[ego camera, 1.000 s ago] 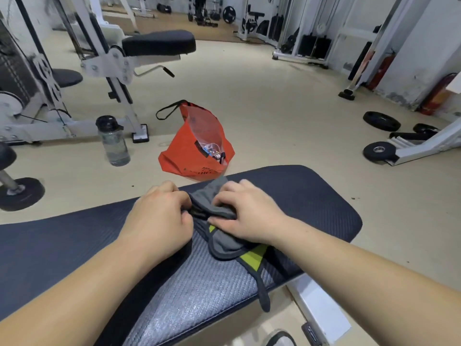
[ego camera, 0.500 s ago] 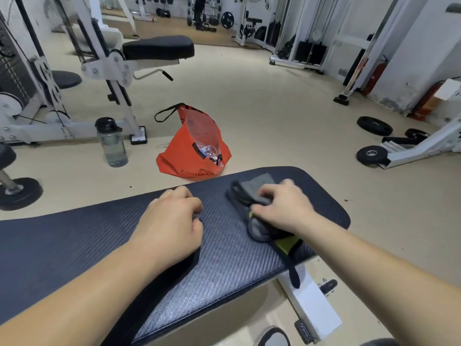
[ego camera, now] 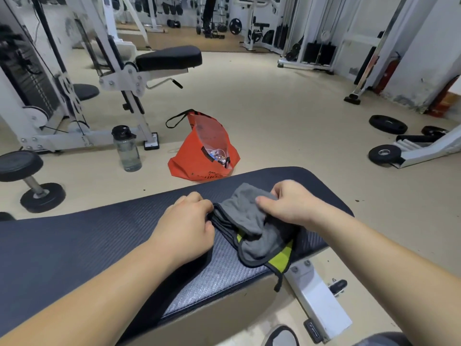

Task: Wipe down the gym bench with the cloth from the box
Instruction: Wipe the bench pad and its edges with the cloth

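Note:
A grey cloth (ego camera: 252, 226) with a black hem and a yellow-green corner lies bunched on the dark padded gym bench (ego camera: 99, 245), near its right end. My right hand (ego camera: 289, 203) grips the cloth's upper right part, with fingers curled into the fabric. My left hand (ego camera: 187, 223) sits on the bench at the cloth's left edge, its curled fingertips pinching that edge. A black cord from the cloth hangs over the bench's near side.
On the floor beyond the bench stand an orange bag (ego camera: 204, 151) and a clear water bottle (ego camera: 126, 148). A dumbbell (ego camera: 32, 178) lies at the left, weight plates (ego camera: 386, 124) at the right. A white machine with a black seat (ego camera: 169, 58) stands behind.
My right hand slid the cloth out toward the bench's right end, then brought it back left. My left hand let go in between and now holds the cloth's left edge again.

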Demonstrator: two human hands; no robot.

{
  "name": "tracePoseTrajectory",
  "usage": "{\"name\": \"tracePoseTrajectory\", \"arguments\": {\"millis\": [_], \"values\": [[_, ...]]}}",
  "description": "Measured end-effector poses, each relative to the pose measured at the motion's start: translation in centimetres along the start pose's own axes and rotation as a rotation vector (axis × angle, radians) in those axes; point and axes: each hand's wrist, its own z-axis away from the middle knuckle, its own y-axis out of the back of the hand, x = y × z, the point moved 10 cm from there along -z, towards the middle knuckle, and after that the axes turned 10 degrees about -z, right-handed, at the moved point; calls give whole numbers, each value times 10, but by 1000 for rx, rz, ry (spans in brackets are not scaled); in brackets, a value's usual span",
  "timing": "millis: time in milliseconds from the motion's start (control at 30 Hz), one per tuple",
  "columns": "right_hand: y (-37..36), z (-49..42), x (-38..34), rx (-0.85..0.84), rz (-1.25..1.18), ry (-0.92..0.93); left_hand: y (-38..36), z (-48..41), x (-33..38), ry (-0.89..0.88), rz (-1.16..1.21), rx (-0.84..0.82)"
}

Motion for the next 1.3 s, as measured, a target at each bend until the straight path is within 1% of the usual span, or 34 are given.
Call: {"name": "tracePoseTrajectory", "arguments": {"millis": [100,133,200,267,300,367,433,500,567,633,700,833,867,1000,1133,1233,1300], "values": [[58,9,8,290,-143,-28,-2,-5,9,-3,33,14],[79,15,10,389,-125,-25,-1,-7,15,-12,47,22],[114,28,8,555,0,-3,-1,-9,27,-33,74,36],[126,36,-3,627,132,41,-1,-10,37,-52,88,44],[124,35,-7,619,180,62,-1,-10,40,-57,88,43],[103,27,-6,510,285,68,-2,-11,41,-62,81,38],[69,13,9,308,350,38,-2,-10,39,-62,76,31],[39,7,28,102,284,-14,-3,-9,33,-55,65,25],[32,2,37,64,276,-12,-3,-10,24,-41,60,28],[35,-3,42,73,355,9,-4,-13,14,-24,60,32],[30,-6,46,21,425,-24,-6,-17,6,-11,50,25],[16,-18,53,-77,478,-121,-15,-22,-5,4,31,-8],[15,-24,58,-90,486,-140,-17,-23,-7,7,15,-19],[26,-64,71,-48,478,-198,-19,-28,-17,32,-94,-42],[28,-98,70,2,512,-228,-18,-35,-33,81,-68,-70],[22,-95,56,114,578,-200,-19,-32,-42,92,-69,-74],[10,-80,43,139,606,-171,-21,-31,-41,73,-88,-74]]}}
